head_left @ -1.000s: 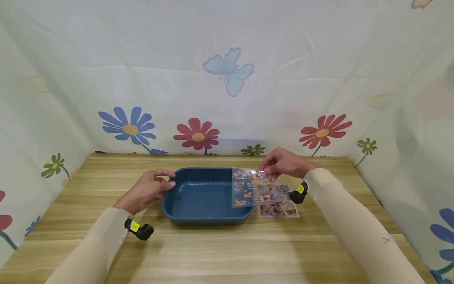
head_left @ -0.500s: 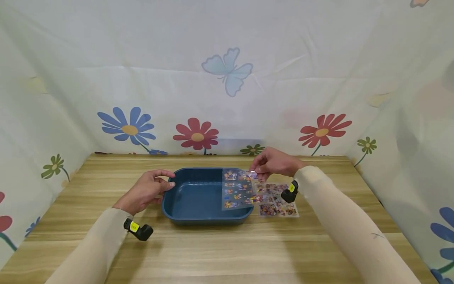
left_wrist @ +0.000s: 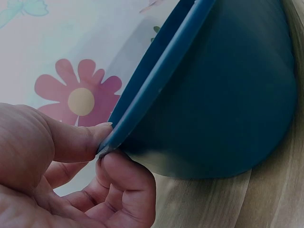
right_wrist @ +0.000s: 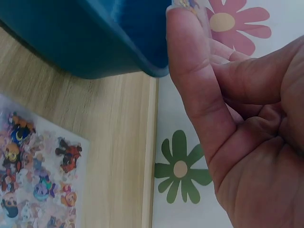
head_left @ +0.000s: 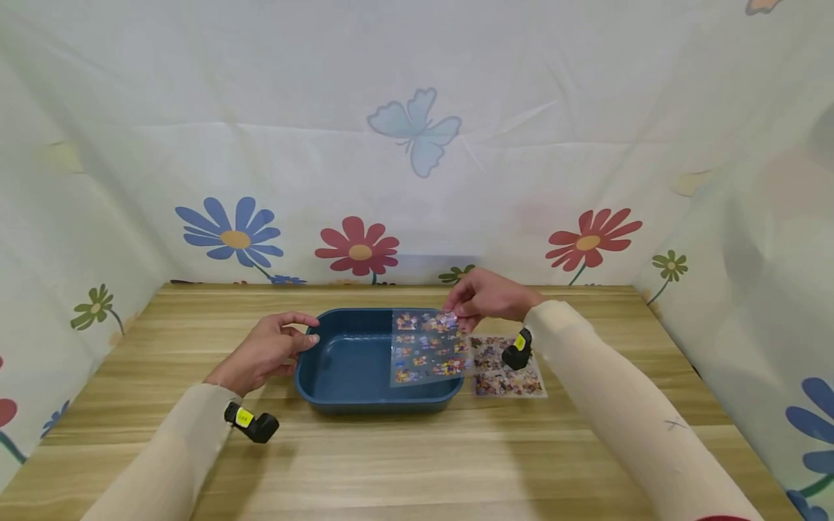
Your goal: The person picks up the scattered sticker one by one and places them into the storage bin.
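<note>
My left hand [head_left: 270, 347] pinches the left rim of a dark blue rectangular tray [head_left: 352, 362]; the left wrist view shows the thumb on the inner side of the rim [left_wrist: 142, 95] and curled fingers beneath it. A transparent sticker sheet [head_left: 426, 351] printed with small colourful cartoon figures hangs over the tray's right part. Its upper right corner is pinched between the thumb and fingers of my right hand [head_left: 489, 298]. On the table just right of the tray lie more sticker sheets [head_left: 511, 376], whose figures show in the right wrist view [right_wrist: 38, 180].
The wood-grain table [head_left: 391, 463] ends at the back against a white curtain [head_left: 293, 145] with printed flowers and a butterfly. More of this cloth hangs at both sides. Each wrist wears a small black camera [head_left: 260, 427].
My right hand has moved left with the sticker sheet, bringing it farther over the tray and uncovering more of the sheets on the table. The left hand stays on the rim.
</note>
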`<state>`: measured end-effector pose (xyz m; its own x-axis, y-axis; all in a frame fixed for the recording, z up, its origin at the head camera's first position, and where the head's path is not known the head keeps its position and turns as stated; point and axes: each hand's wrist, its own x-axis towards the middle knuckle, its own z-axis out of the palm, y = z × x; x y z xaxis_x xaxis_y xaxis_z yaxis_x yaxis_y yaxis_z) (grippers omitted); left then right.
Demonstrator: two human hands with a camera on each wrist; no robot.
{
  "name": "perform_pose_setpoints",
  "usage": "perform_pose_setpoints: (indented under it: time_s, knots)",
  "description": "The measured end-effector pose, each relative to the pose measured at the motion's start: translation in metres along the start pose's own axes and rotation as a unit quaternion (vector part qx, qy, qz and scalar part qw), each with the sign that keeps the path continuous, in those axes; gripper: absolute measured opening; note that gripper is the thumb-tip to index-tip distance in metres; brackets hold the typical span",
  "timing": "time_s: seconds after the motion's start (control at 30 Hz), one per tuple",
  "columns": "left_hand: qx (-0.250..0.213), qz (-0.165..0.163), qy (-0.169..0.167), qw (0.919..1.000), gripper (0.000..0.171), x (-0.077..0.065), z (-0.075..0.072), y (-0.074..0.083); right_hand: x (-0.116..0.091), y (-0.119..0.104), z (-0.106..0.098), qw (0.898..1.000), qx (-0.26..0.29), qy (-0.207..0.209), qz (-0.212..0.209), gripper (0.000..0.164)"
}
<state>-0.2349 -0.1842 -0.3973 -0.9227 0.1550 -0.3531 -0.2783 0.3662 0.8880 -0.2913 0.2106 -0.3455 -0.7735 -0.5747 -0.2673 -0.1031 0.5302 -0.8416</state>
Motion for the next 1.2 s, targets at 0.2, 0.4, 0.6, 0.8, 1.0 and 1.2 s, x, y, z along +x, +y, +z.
perform_pose_setpoints:
  time_s: [0.2, 0.4, 0.6, 0.8, 1.0, 1.2]
  knots:
    - [-0.002, -0.001, 0.000, 1.0000, 0.047, -0.001, -0.002, 0.000, 0.007, -0.010, 0.005, 1.000, -0.002, -0.006, -0.001, 0.022]
    - [-0.004, -0.003, 0.001, 1.0000, 0.048, 0.000, -0.002, -0.001, 0.014, -0.016, 0.009, 1.000, -0.004, -0.012, 0.003, 0.022]
    - [-0.001, -0.003, 0.003, 1.0000, 0.048, 0.002, -0.002, -0.003, 0.019, -0.020, 0.012, 1.000, 0.007, -0.025, 0.014, 0.024]
    - [-0.002, -0.002, 0.003, 1.0000, 0.048, 0.002, -0.002, -0.003, 0.024, -0.024, 0.018, 1.000, 0.011, -0.022, 0.014, 0.025]
    - [-0.001, -0.006, 0.004, 1.0000, 0.049, 0.002, -0.001, -0.002, 0.029, -0.027, 0.022, 1.000, 0.007, -0.018, 0.010, 0.026]
    - [0.002, -0.009, 0.006, 0.9999, 0.047, 0.003, 0.000, -0.002, 0.033, -0.031, 0.028, 1.000, 0.002, -0.012, 0.019, 0.026]
